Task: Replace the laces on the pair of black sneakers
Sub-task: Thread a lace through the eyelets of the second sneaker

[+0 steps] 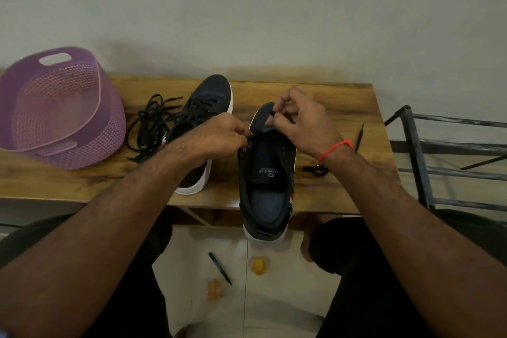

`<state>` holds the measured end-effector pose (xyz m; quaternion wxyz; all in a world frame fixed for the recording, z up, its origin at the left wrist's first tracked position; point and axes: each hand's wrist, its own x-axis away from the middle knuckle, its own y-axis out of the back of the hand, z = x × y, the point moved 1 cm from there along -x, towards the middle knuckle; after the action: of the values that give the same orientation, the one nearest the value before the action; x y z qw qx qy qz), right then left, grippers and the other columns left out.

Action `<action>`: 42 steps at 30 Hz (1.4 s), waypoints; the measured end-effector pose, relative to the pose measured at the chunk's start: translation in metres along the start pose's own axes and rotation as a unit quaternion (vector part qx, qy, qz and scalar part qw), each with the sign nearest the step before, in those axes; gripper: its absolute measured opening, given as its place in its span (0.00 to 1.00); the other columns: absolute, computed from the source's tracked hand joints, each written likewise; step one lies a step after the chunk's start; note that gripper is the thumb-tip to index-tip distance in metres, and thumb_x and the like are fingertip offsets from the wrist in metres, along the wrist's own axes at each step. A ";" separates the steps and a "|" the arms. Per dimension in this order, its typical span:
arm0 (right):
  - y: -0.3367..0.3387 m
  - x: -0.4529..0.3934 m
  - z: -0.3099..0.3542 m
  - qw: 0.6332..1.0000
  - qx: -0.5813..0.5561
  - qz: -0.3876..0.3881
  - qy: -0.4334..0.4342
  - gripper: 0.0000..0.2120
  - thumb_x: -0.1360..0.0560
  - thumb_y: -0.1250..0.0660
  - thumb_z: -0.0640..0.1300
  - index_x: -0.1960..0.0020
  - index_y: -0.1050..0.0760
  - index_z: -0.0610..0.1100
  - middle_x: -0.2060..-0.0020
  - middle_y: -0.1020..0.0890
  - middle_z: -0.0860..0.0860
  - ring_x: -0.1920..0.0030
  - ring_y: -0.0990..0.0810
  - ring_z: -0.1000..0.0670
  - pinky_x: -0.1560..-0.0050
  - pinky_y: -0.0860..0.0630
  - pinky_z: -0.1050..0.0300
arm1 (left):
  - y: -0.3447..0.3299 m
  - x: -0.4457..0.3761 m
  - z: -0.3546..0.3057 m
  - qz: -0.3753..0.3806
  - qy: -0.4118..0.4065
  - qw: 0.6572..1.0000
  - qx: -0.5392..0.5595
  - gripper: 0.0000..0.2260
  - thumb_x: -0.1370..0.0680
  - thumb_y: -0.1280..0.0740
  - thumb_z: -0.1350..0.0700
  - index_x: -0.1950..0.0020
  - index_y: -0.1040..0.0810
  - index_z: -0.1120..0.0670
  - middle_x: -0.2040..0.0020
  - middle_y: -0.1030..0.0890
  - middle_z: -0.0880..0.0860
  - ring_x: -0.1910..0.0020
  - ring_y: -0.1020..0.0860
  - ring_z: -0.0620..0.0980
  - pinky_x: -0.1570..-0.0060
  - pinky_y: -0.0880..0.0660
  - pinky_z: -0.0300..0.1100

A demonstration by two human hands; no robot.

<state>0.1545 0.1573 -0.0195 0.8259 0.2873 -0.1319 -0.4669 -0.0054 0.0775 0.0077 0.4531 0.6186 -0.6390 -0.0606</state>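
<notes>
Two black sneakers with white soles lie on the wooden table. The right sneaker points away from me, its heel hanging over the front edge and its eyelets mostly bare. My right hand pinches a black lace end near the toe end of the eyelets. My left hand pinches the lace at the shoe's left eyelet row. The left sneaker lies behind my left arm, with laces on it. A loose tangle of black laces sits to its left. Another lace piece lies right of my right wrist.
A purple perforated basket lies tipped on its side at the table's left end. A dark metal rack stands to the right of the table. On the floor between my legs lie a pen and two small yellow-orange objects.
</notes>
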 end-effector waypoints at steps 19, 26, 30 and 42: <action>-0.013 0.003 -0.005 0.983 0.173 0.053 0.019 0.04 0.25 0.29 0.54 0.50 0.19 0.59 0.48 0.19 0.59 0.40 0.25 0.50 0.35 0.32 0.39 | 0.000 -0.007 0.006 0.022 0.017 0.999 0.037 0.12 0.18 0.37 0.62 0.37 0.19 0.53 0.34 0.22 0.50 0.35 0.27 0.46 0.39 0.33 0.43; -0.013 0.009 0.000 0.969 0.243 0.045 0.006 0.04 0.27 0.27 0.55 0.53 0.19 0.58 0.38 0.29 0.57 0.32 0.39 0.48 0.33 0.40 0.41 | 0.001 -0.009 0.009 0.033 0.009 0.998 0.045 0.11 0.18 0.37 0.62 0.41 0.19 0.50 0.33 0.23 0.49 0.36 0.29 0.44 0.38 0.35 0.43; -0.015 0.009 -0.001 0.967 0.248 0.052 -0.005 0.04 0.27 0.27 0.55 0.55 0.19 0.58 0.35 0.30 0.59 0.30 0.41 0.47 0.32 0.42 0.42 | 0.000 -0.009 0.008 0.038 -0.004 0.999 0.038 0.11 0.17 0.37 0.62 0.40 0.20 0.50 0.31 0.24 0.50 0.38 0.30 0.43 0.37 0.35 0.43; -0.020 0.010 -0.003 0.985 0.150 0.051 -0.063 0.06 0.27 0.26 0.53 0.57 0.24 0.59 0.36 0.29 0.58 0.30 0.41 0.48 0.36 0.42 0.47 | -0.015 -0.023 0.015 -0.128 -0.089 0.985 -0.069 0.02 0.22 0.28 0.52 0.54 0.19 0.47 0.35 0.20 0.48 0.37 0.25 0.48 0.36 0.28 0.48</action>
<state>0.1475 0.1419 -0.0347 0.7865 0.3707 -0.2664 -0.4160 -0.0083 0.0861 -0.0217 0.4247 0.6549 -0.5864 -0.2167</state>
